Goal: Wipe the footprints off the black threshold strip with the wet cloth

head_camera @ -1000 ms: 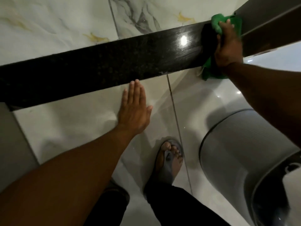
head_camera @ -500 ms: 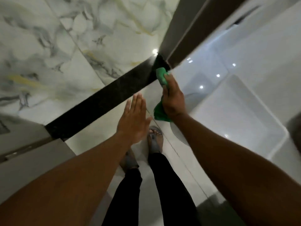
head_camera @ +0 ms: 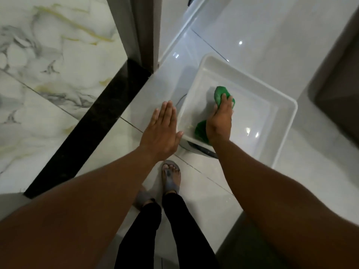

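The black threshold strip [head_camera: 93,121] runs diagonally across the floor from lower left up to the door frame. My right hand [head_camera: 220,121] is shut on the green wet cloth [head_camera: 221,94] and holds it inside a white plastic tub [head_camera: 279,131], well to the right of the strip. Part of the cloth hangs below my palm. My left hand [head_camera: 161,131] is open with flat fingers, hovering above the floor beside the tub's left wall.
A dark door frame [head_camera: 143,32] stands at the strip's far end. Marble tiles [head_camera: 48,61] lie left of the strip and glossy white tiles [head_camera: 136,98] right of it. My sandalled feet [head_camera: 171,177] stand below the tub. A dark cabinet [head_camera: 338,82] is at right.
My right hand lifted the green cloth off the strip's far end and carried it right into the white tub. My left hand came off the floor. My view rose and turned right.
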